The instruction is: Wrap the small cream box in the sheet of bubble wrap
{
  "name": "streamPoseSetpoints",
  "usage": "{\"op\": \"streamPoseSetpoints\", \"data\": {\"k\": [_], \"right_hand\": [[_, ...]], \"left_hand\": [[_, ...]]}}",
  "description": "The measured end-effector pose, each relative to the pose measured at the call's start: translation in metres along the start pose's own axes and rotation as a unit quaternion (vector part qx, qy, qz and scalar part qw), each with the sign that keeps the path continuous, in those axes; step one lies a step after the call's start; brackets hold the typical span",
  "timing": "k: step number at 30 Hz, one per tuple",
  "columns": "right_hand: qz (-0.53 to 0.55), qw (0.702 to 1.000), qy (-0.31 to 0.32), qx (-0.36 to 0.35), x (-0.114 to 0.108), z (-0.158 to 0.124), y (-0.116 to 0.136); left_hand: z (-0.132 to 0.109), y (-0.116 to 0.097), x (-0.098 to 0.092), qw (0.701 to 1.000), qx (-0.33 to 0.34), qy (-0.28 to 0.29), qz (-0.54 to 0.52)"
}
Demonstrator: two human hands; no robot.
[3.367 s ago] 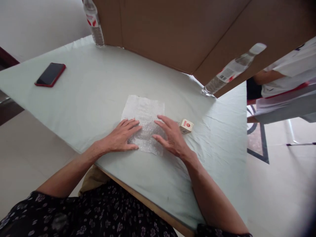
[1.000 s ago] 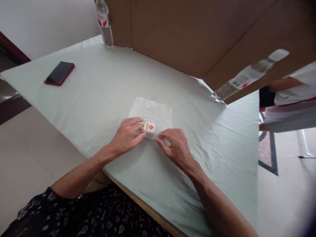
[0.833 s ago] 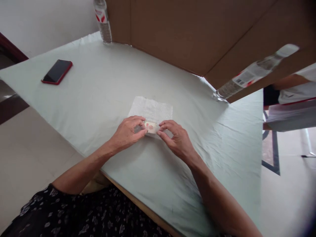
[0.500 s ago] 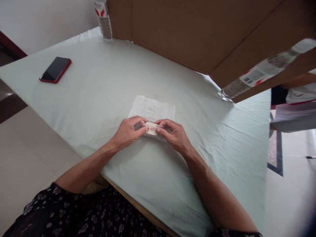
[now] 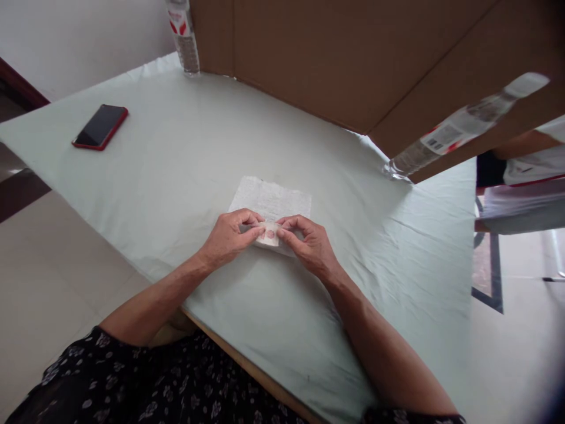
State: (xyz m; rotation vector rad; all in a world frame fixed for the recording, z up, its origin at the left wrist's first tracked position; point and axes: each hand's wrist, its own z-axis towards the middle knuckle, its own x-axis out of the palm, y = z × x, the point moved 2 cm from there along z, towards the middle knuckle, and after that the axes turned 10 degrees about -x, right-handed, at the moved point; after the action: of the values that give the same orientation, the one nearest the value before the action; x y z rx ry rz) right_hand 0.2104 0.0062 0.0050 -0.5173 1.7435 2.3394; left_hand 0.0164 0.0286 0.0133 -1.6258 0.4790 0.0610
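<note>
Right, in the head view, it's all happening near the middle of the table (image 5: 176,147), a little in from its near edge. My left hand (image 5: 229,238) has its thumb and fingertips pinched together on the white translucent sheet (image 5: 271,200), and my right hand (image 5: 311,241) is clamped on it just the same, thumb in front, forefinger behind. Between the two sits the small box (image 5: 270,234), a layer of that sheet drawn over it, the red print on its face showing blurred through! Whether my fingertips also press the box itself through the layer, I can't tell. The rest of the sheet lies flat beyond my fingers, toward the back edge.

Over by the left corner lies the phone (image 5: 100,126), dark screen up, red case round its rim, well apart from my hands. Up at the far corner stands the labelled bottle (image 5: 183,41), close against the brown cardboard (image 5: 300,59) that rises along the back edge. Toward the right edge there's the second bottle (image 5: 459,132), slanting in my view, in front of the cardboard's lower right end. Past that edge, partly hidden, a person in white clothing (image 5: 536,165).
</note>
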Motion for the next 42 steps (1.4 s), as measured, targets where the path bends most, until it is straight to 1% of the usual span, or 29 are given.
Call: {"op": "streamPoseSetpoints", "data": {"k": [8, 12, 15, 17, 18, 20, 21, 22, 24, 26, 27, 31, 34, 36, 38, 40, 42], "right_hand": [[-0.007, 1.0, -0.001, 0.012, 0.001, -0.003, 0.001], [-0.01, 1.0, 0.002, 0.026, 0.001, -0.002, -0.004], [-0.059, 0.998, 0.004, 0.032, -0.004, -0.004, -0.01], [-0.15, 0.988, -0.03, -0.004, -0.01, -0.008, -0.008], [-0.207, 0.976, -0.056, -0.039, -0.013, -0.012, -0.004], [-0.308, 0.939, -0.093, -0.126, -0.015, -0.02, 0.011], [-0.338, 0.922, -0.085, -0.168, -0.013, -0.025, 0.019], [-0.352, 0.911, -0.056, -0.208, -0.008, -0.028, 0.027], [-0.355, 0.896, 0.042, -0.265, 0.005, -0.031, 0.038], [-0.369, 0.883, 0.105, -0.269, 0.016, -0.03, 0.04], [-0.38, 0.88, 0.119, -0.261, 0.02, -0.028, 0.039], [-0.405, 0.87, 0.14, -0.242, 0.024, -0.021, 0.033], [-0.442, 0.85, 0.157, -0.24, 0.025, -0.018, 0.034], [-0.477, 0.829, 0.164, -0.239, 0.028, -0.014, 0.035], [-0.504, 0.811, 0.166, -0.244, 0.031, -0.01, 0.036], [-0.518, 0.8, 0.169, -0.251, 0.033, -0.006, 0.035], [-0.52, 0.795, 0.177, -0.256, 0.034, -0.004, 0.034]], "left_hand": [[0.0, 0.002, 0.002, 1.0, -0.006, 0.013, 0.012], [0.003, 0.001, 0.001, 0.999, -0.014, 0.021, 0.034], [0.004, 0.0, -0.001, 0.998, -0.025, 0.027, 0.045], [0.004, 0.0, -0.001, 0.998, -0.037, 0.031, 0.044], [0.004, 0.0, -0.001, 0.998, -0.041, 0.032, 0.042], [0.005, 0.001, 0.0, 0.998, -0.043, 0.037, 0.04], [0.006, 0.001, 0.0, 0.998, -0.041, 0.039, 0.04], [0.006, 0.001, 0.001, 0.998, -0.037, 0.041, 0.043], [0.008, 0.001, 0.0, 0.998, -0.028, 0.038, 0.052], [0.008, 0.0, -0.003, 0.997, -0.026, 0.039, 0.065], [0.008, -0.001, -0.005, 0.996, -0.025, 0.044, 0.072], [0.001, -0.001, -0.023, 0.993, -0.025, 0.053, 0.102], [-0.001, 0.007, -0.035, 0.989, -0.058, 0.041, 0.13], [0.002, 0.013, -0.038, 0.984, -0.074, 0.033, 0.156], [0.006, 0.017, -0.039, 0.979, -0.069, 0.035, 0.187], [0.007, 0.018, -0.041, 0.973, -0.058, 0.026, 0.222], [0.005, 0.018, -0.047, 0.968, -0.061, -0.004, 0.245]]}}
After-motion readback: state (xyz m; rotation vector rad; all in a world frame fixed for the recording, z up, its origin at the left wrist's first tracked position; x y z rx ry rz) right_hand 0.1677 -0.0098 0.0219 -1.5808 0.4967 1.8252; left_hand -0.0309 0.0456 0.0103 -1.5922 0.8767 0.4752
